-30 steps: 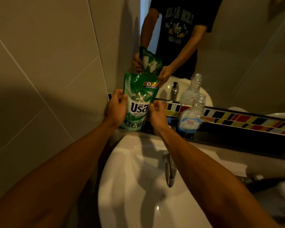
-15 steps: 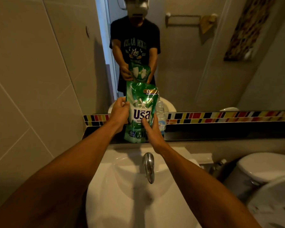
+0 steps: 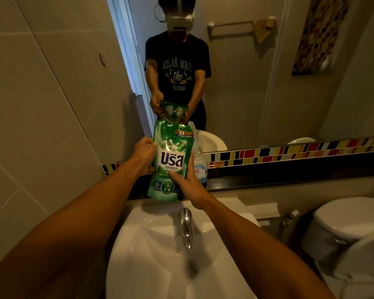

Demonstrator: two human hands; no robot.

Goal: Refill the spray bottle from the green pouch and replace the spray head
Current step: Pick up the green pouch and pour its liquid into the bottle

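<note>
Upright, green pouch (image 3: 171, 160) gripped by left hand (image 3: 143, 155) and right hand (image 3: 189, 184), hides bottle (image 3: 198, 156).

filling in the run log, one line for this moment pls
both hands hold green pouch upright | left hand | right hand | bottle behind, uncapped | above sink

**Bathroom surroundings, dim warm light**

White sink (image 3: 160, 244) with chrome tap (image 3: 186, 227) serves as landmark. Behind it: dark ledge (image 3: 289, 175), multicoloured tile strip (image 3: 289, 152), mirror (image 3: 257, 93). Left of it: beige tiled wall (image 3: 41, 104). Right: white toilet (image 3: 343, 223).
</note>
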